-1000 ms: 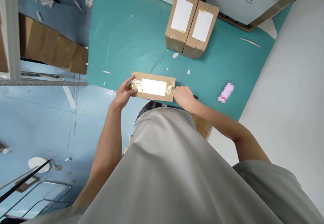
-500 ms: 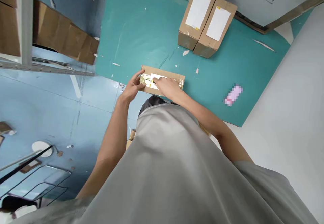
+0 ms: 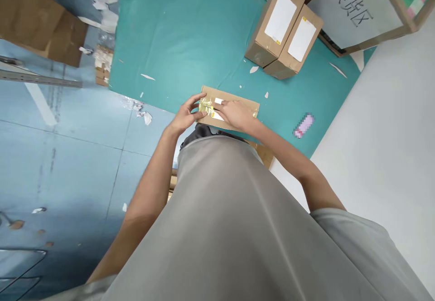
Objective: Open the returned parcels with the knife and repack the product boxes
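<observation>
A flat brown cardboard box (image 3: 234, 97) with shiny tape and a white label lies at the near edge of the green table. My left hand (image 3: 188, 114) grips the left end of the box, thumb on its top and fingers at the far corner. Over the label is my right hand (image 3: 236, 114), its fingers bent together round a small dark object with a yellow bit near its tip, mostly hidden by the fingers.
Two labelled cardboard boxes (image 3: 275, 24) stand at the back right of the green table (image 3: 163, 33), beside a large box with handwriting (image 3: 353, 11). A blurred pink item (image 3: 303, 125) lies at the right. Paper scraps are scattered about.
The view has shifted, so the table's left edge sits further left. Both hands stay on the flat box, and the right hand's fingers have moved slightly over the label.
</observation>
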A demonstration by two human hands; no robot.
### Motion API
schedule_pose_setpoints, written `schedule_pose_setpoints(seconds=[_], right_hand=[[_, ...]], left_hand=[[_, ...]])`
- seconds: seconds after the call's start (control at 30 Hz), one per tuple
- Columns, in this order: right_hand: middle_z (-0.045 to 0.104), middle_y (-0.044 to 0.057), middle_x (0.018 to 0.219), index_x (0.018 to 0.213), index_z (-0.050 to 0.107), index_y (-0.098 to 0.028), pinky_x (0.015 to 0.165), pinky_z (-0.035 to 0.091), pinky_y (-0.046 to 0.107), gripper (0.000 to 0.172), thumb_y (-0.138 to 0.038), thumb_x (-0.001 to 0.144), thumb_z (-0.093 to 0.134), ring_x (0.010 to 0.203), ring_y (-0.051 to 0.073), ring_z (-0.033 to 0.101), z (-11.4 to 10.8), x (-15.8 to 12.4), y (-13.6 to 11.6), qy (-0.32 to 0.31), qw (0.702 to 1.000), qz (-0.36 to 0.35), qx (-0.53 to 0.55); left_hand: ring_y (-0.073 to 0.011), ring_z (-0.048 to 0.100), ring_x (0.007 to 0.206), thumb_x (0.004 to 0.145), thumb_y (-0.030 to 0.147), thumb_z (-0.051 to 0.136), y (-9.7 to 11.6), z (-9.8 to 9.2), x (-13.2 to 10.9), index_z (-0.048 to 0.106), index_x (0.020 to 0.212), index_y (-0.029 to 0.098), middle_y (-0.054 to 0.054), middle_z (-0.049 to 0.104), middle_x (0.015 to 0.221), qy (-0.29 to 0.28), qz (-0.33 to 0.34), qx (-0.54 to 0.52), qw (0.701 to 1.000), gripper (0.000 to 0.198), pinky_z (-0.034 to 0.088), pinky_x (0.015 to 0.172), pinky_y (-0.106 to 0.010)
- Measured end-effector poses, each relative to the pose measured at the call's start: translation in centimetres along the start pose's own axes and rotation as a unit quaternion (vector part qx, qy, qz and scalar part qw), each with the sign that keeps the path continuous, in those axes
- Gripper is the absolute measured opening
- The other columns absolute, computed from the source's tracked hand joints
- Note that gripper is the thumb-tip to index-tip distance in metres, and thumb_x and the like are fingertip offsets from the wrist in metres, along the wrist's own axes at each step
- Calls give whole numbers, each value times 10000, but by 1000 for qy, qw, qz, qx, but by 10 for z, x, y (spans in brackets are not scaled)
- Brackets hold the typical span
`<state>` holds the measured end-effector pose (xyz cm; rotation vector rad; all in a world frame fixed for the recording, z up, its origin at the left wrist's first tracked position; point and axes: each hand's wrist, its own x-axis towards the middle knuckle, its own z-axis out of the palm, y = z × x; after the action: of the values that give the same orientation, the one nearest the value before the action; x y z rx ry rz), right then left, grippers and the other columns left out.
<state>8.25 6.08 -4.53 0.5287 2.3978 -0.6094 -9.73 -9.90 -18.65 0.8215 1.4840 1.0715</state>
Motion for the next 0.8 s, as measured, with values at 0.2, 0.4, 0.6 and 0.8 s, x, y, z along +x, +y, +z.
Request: schedule_pose_setpoints(seconds=[0.2,0.4,0.6,0.8], right_hand=[[737,187,1531,1755,502,-248,932,475,382,555,-384,1262,285,1210,334,751,3,2,-2,-21,999,21,-27],[744,237,1478,1758,459,-190,971,536,415,558,-254,1232,286,1220,342,772,-9,4,-31,-43,995,59,-63],[797,235,1349,1667,543,-116,960,560,389,533,-109,1161,378,1207,324,791,-23,3,-52,-59,993,84,-65],[786,278,1360,1678,519,-94,926,572,373,542,-82,1137,493,1211,334,809,-2,-47,-12,-101,979,143,-103]], left_hand=[[-392,625,1474,838,450,859,3,1,1,631,1629,310,-104,589,1712,-20,-12,-27,999,836,625,1158,-557],[-400,612,1507,860,472,863,5,1,-1,629,1637,315,-108,552,1760,-28,-10,-32,999,826,607,1181,-562],[-415,593,1534,864,464,864,4,1,-3,637,1637,325,-114,561,1756,-29,-13,-40,999,818,571,1225,-615],[-408,586,1544,853,470,887,0,7,-5,653,1622,333,-105,578,1747,-5,-20,-57,998,816,570,1234,-620]])
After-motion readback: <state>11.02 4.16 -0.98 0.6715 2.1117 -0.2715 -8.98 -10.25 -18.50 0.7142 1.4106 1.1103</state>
